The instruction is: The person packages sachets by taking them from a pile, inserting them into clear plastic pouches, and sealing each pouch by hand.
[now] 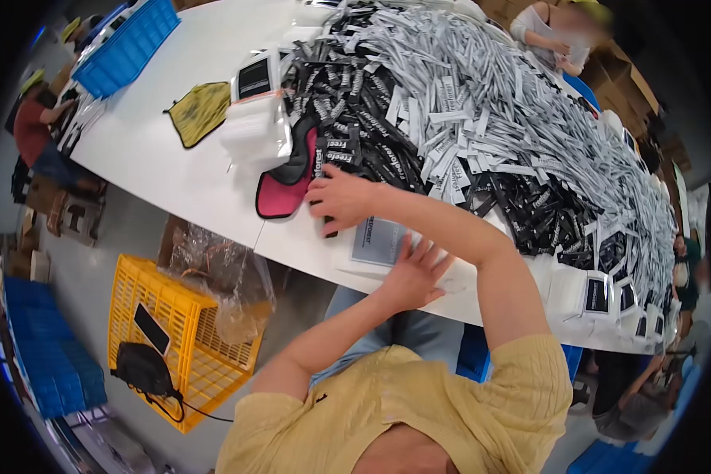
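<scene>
My left hand [415, 275] lies with its fingers spread on the edge of a clear plastic bag with a grey printed panel [374, 240], flat at the table's front edge. Farther up, my right hand [344, 202] has its fingers bent round a black stick sachet [318, 163], whose lower end shows below the fingertips. Just beyond that hand begins a heap of black sachets [383, 154]. A pink and black cloth pouch [283, 197] lies beside the right hand's fingertips.
White sachets [482, 103] form a large pile across the white table [158, 178]. Stacked clear bags [257, 130] and a yellow cloth [201, 113] lie left. A blue crate [126, 47] stands at the far left. On the floor is a yellow crate [186, 336] with a phone [152, 329]. Other people work around.
</scene>
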The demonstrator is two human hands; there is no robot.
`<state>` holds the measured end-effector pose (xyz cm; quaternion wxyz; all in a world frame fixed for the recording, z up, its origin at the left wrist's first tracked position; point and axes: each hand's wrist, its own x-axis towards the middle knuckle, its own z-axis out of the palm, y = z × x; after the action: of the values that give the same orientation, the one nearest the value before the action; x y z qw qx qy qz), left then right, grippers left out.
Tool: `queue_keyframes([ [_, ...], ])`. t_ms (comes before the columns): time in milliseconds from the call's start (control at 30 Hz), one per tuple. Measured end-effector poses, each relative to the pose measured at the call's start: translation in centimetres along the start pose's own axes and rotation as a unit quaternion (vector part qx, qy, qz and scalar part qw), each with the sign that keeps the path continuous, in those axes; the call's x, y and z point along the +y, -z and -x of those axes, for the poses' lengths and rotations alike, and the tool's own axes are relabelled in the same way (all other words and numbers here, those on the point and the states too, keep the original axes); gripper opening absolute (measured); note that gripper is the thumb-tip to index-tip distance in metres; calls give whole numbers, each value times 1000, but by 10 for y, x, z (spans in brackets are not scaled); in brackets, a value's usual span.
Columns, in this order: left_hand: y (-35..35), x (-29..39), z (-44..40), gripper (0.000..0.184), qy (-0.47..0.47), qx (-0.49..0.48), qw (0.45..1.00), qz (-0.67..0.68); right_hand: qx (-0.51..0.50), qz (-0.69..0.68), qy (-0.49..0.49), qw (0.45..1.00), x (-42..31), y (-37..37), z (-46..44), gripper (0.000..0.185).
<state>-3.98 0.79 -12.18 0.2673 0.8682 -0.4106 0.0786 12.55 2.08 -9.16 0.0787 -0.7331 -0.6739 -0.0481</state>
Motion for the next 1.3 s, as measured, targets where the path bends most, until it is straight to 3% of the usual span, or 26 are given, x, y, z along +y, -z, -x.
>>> queue_keyframes([
  [100,3,1,-2,74,-4,4,1000,-20,59,60,-10,996,45,7,40,24],
  [300,2,0,-3,73,-3,10,1000,-20,26,161,-77,984,100,34,123,15],
  [400,2,1,0,72,3,6,1000,-24,-56,190,-162,967,105,47,155,17],
  [600,2,-4,4,70,-5,2,1000,-25,-67,197,-242,948,62,54,199,24],
  [700,2,-3,4,69,-7,1,1000,-22,-20,194,-282,939,30,60,217,26],
  [767,4,-4,7,67,-15,7,1000,-16,114,197,-299,927,4,72,229,27],
  [833,11,-6,12,67,-32,8,999,-25,229,184,-384,875,-30,80,262,23],
  [900,23,-5,20,66,-11,14,999,-26,282,170,-460,824,-50,77,285,19],
  [1067,34,-23,30,59,16,11,999,-41,322,203,-522,763,-80,82,298,13],
  [1167,29,-22,24,54,0,14,999,-38,359,65,-511,778,-81,77,268,11],
  [1233,19,-22,16,54,-21,31,999,-29,300,69,-527,792,-69,74,249,10],
  [1300,15,-22,13,53,-30,34,999,-25,204,188,-565,777,-41,58,249,15],
])
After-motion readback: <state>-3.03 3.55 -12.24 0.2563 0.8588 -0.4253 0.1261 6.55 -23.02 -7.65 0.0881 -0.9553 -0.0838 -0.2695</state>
